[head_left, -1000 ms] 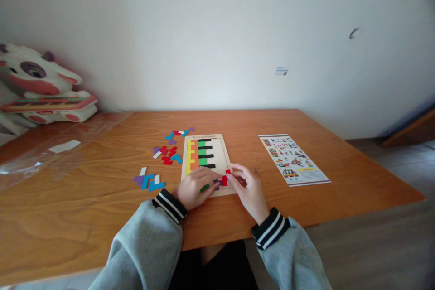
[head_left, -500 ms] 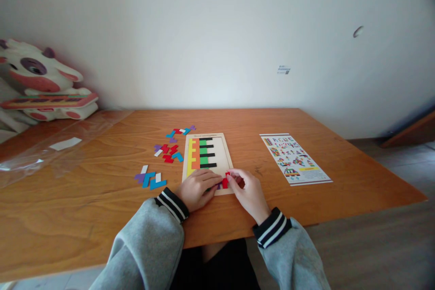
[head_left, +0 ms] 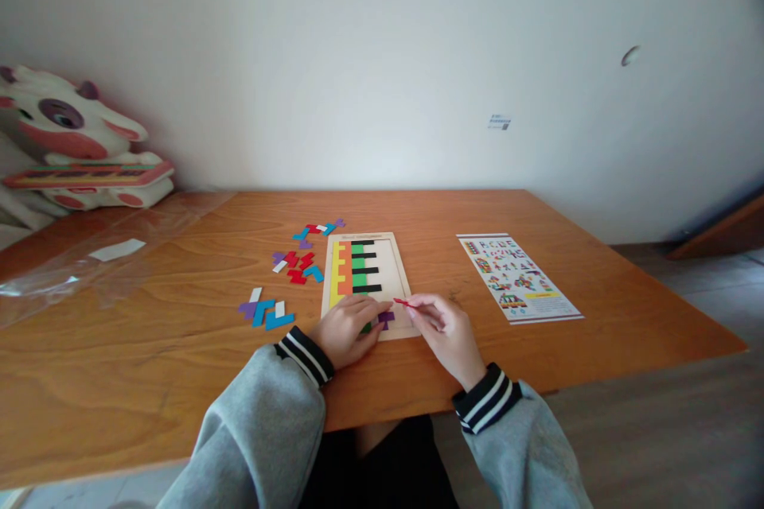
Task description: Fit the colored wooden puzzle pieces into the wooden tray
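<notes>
A wooden puzzle board (head_left: 395,262) lies on the table, its left part filled with yellow, orange, green and black pieces. My left hand (head_left: 349,328) rests flat over the board's near left corner, fingers stretched out, hiding what is under them. Close to its fingertips a purple puzzle piece (head_left: 387,317) lies on the board. Between thumb and fingers, my right hand (head_left: 440,330) pinches a red puzzle piece (head_left: 404,303), seen nearly edge-on above the board's near right part.
Loose red, blue, purple and white pieces (head_left: 298,276) lie left of the board, with another cluster (head_left: 263,312) nearer me. A printed sheet (head_left: 516,278) lies to the right. Clear plastic wrapping (head_left: 113,270) and a cow-shaped toy (head_left: 89,147) are at the left.
My right hand has lifted the red piece off the board, tilted it edge-on and moved slightly right. More of the purple piece shows. My left hand has stayed almost still.
</notes>
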`<state>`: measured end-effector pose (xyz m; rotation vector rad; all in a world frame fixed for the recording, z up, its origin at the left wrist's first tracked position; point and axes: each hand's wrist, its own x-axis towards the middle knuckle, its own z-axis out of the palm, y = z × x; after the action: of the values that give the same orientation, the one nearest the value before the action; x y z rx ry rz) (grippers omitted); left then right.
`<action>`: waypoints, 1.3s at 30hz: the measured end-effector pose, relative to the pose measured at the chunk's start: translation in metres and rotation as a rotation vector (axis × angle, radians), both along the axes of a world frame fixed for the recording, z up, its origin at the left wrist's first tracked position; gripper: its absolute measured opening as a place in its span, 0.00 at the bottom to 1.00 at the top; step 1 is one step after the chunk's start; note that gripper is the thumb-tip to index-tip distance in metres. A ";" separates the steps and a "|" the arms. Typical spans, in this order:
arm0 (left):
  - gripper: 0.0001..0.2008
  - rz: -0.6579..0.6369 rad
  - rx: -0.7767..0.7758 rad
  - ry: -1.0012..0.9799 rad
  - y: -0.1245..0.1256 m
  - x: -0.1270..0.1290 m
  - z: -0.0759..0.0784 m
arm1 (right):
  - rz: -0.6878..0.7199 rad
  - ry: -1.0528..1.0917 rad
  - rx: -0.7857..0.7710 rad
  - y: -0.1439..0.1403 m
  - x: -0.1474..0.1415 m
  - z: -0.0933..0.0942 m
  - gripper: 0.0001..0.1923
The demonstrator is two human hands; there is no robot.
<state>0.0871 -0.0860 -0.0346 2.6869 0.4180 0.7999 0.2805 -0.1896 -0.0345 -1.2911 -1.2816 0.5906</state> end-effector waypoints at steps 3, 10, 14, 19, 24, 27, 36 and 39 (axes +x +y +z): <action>0.18 -0.013 -0.006 0.005 -0.001 0.000 0.004 | 0.029 -0.187 0.052 -0.002 -0.001 0.006 0.06; 0.16 -0.032 -0.015 -0.001 -0.002 -0.001 0.008 | 0.003 -0.332 0.036 -0.003 -0.002 0.014 0.08; 0.17 -0.032 -0.020 0.003 -0.001 0.000 0.006 | -0.001 -0.317 0.038 -0.002 -0.001 0.010 0.08; 0.18 -0.041 -0.015 0.002 -0.001 0.000 0.007 | 0.011 -0.319 0.047 -0.001 -0.002 0.011 0.08; 0.17 -0.045 0.011 0.025 -0.002 -0.001 0.007 | -0.068 -0.306 0.077 -0.002 -0.002 0.011 0.08; 0.15 -0.025 0.020 0.025 -0.002 -0.001 0.006 | -0.112 -0.315 0.056 -0.002 -0.002 0.010 0.09; 0.15 -0.018 0.002 0.006 -0.002 0.000 0.003 | -0.112 -0.269 0.051 -0.001 0.000 0.006 0.12; 0.14 -0.020 0.004 -0.007 -0.002 0.001 0.004 | -0.126 -0.300 0.058 -0.002 0.000 0.008 0.12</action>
<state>0.0879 -0.0883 -0.0310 2.6867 0.3874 0.8050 0.2810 -0.1912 -0.0267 -1.4379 -1.4369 0.2742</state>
